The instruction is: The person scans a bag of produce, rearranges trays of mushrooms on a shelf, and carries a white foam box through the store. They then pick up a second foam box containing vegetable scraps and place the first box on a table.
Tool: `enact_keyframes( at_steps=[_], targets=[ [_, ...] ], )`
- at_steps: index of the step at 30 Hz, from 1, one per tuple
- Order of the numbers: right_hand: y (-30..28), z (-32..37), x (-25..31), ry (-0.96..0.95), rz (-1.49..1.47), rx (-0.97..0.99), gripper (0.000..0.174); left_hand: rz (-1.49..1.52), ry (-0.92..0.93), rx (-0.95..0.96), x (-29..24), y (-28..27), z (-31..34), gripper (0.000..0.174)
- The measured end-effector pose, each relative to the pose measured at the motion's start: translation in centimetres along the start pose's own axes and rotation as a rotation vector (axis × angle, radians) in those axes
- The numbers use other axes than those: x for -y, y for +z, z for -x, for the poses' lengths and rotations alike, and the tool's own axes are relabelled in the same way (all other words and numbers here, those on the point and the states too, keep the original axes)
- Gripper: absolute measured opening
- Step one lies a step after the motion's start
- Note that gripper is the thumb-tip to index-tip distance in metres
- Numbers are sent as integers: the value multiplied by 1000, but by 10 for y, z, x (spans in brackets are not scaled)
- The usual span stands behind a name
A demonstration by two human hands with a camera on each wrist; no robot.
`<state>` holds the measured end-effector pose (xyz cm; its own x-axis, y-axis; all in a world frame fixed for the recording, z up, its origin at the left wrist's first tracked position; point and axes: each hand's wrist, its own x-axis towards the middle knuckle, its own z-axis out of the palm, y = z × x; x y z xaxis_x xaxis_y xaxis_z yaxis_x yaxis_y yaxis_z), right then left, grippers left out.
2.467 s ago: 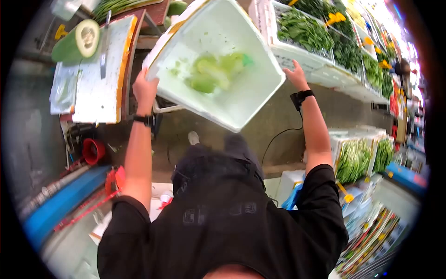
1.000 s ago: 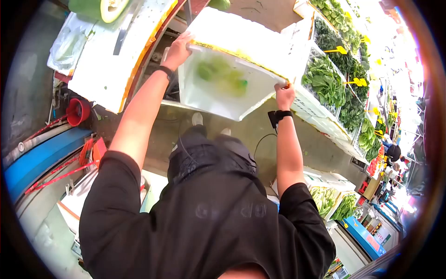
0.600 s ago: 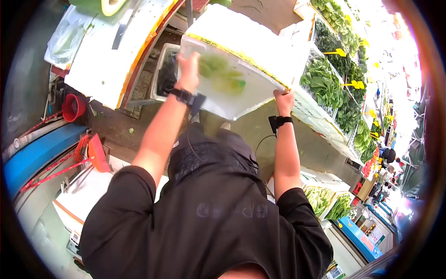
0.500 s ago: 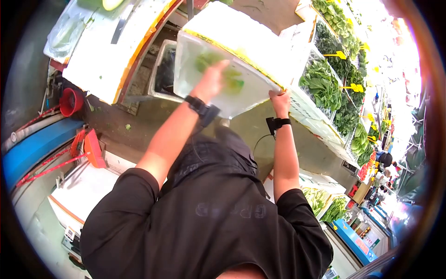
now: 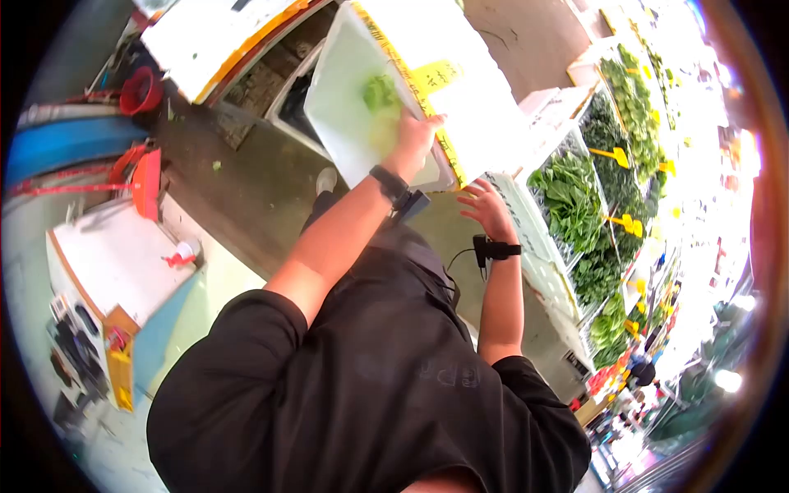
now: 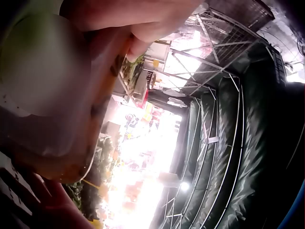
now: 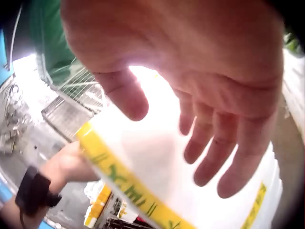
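A white foam box (image 5: 485, 90) with yellow tape along its rim is tilted on its side, its opening facing the person's left. Green pieces (image 5: 380, 94) lie inside. My left hand (image 5: 413, 144) grips the taped rim, fingers over the edge; the left wrist view shows that hand (image 6: 138, 14) close on the rim. Just off the box's lower corner is my right hand (image 5: 490, 209), fingers spread and holding nothing. In the right wrist view the right hand (image 7: 190, 71) hangs with extended fingers before the box's white side (image 7: 152, 148).
Crates of leafy greens (image 5: 567, 201) line the right side. A white board (image 5: 214, 37) with an orange edge is at upper left, near a red bucket (image 5: 141, 90). Another container (image 5: 300, 107) stands behind the tilted box. A red dustpan (image 5: 146, 185) is at left.
My left hand has moved across the opening from the box's far side to the rim nearer my right hand. My right hand has let go of its corner. The box has turned, and the view has shifted.
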<state>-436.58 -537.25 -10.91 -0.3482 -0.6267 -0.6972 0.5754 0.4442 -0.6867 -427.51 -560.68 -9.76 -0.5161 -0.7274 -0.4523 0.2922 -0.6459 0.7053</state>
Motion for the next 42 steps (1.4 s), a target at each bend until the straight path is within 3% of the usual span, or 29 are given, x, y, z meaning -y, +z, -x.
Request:
enact_keyframes(
  at_steps=[3, 5, 7, 8, 9, 11, 12, 13, 15, 17, 19, 23, 24, 27, 30, 35, 39, 40, 42],
  targets=[
    [-55, -9, -1, 62, -345, -230, 73, -124, 74, 118, 9, -6, 23, 39],
    [-79, -29, 1, -33, -224, -324, 87, -166, 100, 148, 11, -13, 37, 41],
    [-103, -60, 12, -80, 11, -284, 91, -241, 75, 162, 11, -27, 54, 44],
    [-118, -81, 12, -128, 42, -375, 89, -171, 177, 177, 18, -35, 58, 42],
    [-126, -104, 16, -182, 72, -465, 87, -119, 166, 180, 17, -42, 62, 43],
    [-116, -126, 33, -555, 171, -658, 73, -11, 142, 196, 19, -52, 71, 46],
    [-114, -122, 52, -420, 205, -506, 65, -54, 148, 248, 19, -63, 71, 49],
    [-134, -134, 67, -257, 308, -240, 67, -20, 150, 233, 19, -72, 72, 52],
    [-101, -113, 102, -17, 681, -182, 73, 54, 143, 212, 23, -82, 74, 57],
    [-48, -90, 114, -18, 810, -126, 81, 45, 164, 191, 23, -101, 77, 61],
    [-33, -96, 107, -72, 1050, -181, 90, 24, 184, 163, 32, -121, 77, 63],
    [-24, -120, 108, -303, 988, -54, 79, 30, 143, 71, 59, -151, 75, 65],
    [-15, -119, 109, -367, 1006, -115, 65, 50, 112, 45, 63, -162, 77, 66],
    [-9, -135, 117, -480, 1163, -91, 69, 105, 116, -6, 85, -184, 77, 66],
    [19, -130, 109, -503, 1361, -151, 69, 98, 173, -90, 108, -201, 80, 65],
    [22, -137, 94, -464, 1380, -153, 74, -37, 123, -161, 144, -221, 64, 64],
    [68, -118, 92, -439, 1462, -254, 80, -107, 96, -238, 127, -234, 66, 63],
    [71, -120, 93, -459, 1457, -249, 80, -173, 1, -231, 125, -235, 66, 79],
    [72, -125, 95, -489, 1449, -242, 79, -136, 8, -314, 122, -231, 62, 91]
  ],
)
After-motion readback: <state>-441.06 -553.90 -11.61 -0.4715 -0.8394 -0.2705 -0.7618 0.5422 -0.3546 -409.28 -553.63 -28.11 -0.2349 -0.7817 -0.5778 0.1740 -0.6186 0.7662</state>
